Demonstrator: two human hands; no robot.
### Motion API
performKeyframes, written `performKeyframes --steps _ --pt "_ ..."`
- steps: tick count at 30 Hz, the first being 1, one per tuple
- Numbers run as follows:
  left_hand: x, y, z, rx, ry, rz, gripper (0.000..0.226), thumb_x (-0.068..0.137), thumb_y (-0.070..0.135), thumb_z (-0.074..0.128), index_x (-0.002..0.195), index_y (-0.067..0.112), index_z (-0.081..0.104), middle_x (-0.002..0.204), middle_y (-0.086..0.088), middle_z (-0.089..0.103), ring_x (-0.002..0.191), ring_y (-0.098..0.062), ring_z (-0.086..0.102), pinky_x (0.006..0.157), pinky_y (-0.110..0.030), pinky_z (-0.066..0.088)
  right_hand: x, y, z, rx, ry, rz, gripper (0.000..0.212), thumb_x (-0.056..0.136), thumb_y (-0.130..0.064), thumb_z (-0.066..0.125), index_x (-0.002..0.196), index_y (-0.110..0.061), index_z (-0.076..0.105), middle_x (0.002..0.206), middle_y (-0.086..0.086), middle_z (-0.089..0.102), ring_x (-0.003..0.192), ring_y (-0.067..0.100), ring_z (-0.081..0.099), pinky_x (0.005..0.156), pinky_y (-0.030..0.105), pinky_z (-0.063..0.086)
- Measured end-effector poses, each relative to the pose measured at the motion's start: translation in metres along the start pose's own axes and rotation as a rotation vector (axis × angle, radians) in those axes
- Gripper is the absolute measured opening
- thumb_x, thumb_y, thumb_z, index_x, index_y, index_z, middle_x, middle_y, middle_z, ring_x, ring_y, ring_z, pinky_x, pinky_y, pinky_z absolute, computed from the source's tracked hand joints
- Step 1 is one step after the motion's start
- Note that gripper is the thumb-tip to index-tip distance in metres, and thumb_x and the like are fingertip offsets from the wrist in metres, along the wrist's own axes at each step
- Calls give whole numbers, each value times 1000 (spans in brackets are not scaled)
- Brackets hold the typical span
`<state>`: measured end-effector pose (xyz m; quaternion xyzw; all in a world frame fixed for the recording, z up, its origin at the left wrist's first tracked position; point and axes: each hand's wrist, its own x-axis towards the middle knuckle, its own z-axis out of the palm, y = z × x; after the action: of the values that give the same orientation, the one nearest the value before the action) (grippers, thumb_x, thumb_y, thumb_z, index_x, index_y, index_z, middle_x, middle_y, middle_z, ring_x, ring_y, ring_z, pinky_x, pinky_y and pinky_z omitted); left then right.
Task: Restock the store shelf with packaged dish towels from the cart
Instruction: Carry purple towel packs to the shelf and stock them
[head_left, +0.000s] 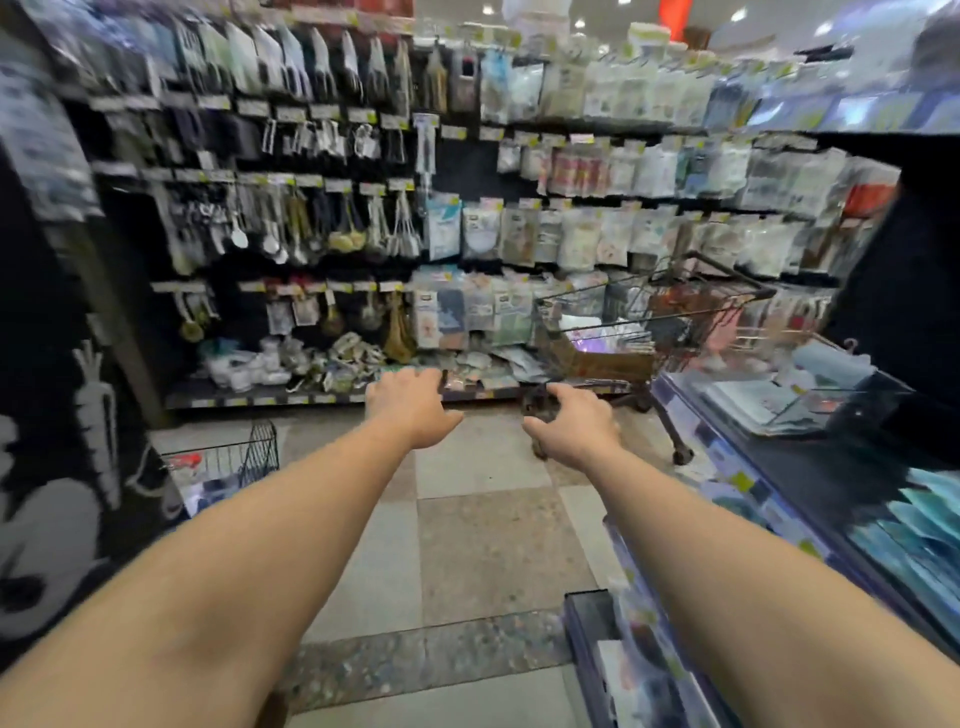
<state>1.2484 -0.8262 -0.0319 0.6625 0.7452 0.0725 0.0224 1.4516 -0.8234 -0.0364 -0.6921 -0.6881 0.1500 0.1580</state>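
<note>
The whole view is blurred by motion. Both my bare arms reach forward over the tiled floor. My left hand (410, 410) is palm down with its fingers apart and holds nothing. My right hand (571, 428) is curled, and a small dark shape sits at its fingertips; I cannot tell whether it is held or lies behind the hand. Beyond the hands stands a wire shopping cart (727, 291) with pale packaged goods (608, 332) inside. Behind it, the store shelf (332, 399) carries rows of hanging packaged towels (576, 236).
Hanging kitchen utensils (291, 228) fill the left half of the shelf wall. A small wire basket (234, 462) sits on the floor at left, beside a dark cloth with white carrot prints (93, 415). A low display with teal packages (924, 525) runs along the right.
</note>
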Motion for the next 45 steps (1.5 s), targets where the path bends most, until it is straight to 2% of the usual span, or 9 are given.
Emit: performKeyframes --steps 6,15,24,27,31,36,41,45 --pt "47 -64 2 0 -36 -80 73 88 65 54 147 25 39 147 -7 45 135 -31 41 109 -45 35 50 -59 42 13 -48 -25 67 87 -52 60 147 -30 41 145 7 47 134 32 42 104 42 40" --pt "135 -95 38 -39 -112 -153 74 88 65 55 148 25 38 149 -7 44 136 -32 39 109 -45 34 155 -79 86 11 -137 -8 69 89 -53 58 149 -30 36 149 8 43 137 32 37 108 43 35" --pt "306 -107 47 -29 -138 -253 69 86 67 56 140 27 45 143 -6 48 133 -31 42 107 -45 37 338 -95 102 -20 -171 -60 71 87 -55 61 149 -30 37 148 6 44 137 31 38 108 42 37" --pt "359 -112 49 -38 -102 -281 66 85 66 56 137 27 47 140 -6 50 130 -31 44 105 -44 38 398 -102 102 -57 -159 -90 71 88 -56 59 150 -30 36 149 5 45 136 30 39 108 42 39" --pt "413 -125 58 -53 -122 -334 75 85 68 55 148 30 38 149 -5 44 135 -31 41 108 -44 35 465 -122 109 -70 -187 -128 70 88 -57 58 149 -29 37 149 5 44 136 31 39 106 42 39" --pt "492 -160 69 -75 -120 -411 73 84 68 56 145 30 40 146 -6 46 135 -30 40 108 -42 34 541 -152 139 -84 -236 -199 73 88 -56 59 150 -29 34 152 6 40 139 30 36 110 44 37" --pt "607 -188 83 -56 -154 -364 74 83 68 55 143 26 42 145 -7 47 133 -32 43 106 -43 38 637 -170 157 -51 -204 -145 69 87 -51 60 148 -30 37 149 6 42 136 31 38 109 42 39" --pt "710 -200 87 -39 -183 -275 79 82 70 55 144 24 40 144 -9 47 133 -33 42 106 -42 40 722 -176 165 -28 -174 -35 70 86 -56 60 147 -28 39 145 9 45 133 33 41 108 42 41"
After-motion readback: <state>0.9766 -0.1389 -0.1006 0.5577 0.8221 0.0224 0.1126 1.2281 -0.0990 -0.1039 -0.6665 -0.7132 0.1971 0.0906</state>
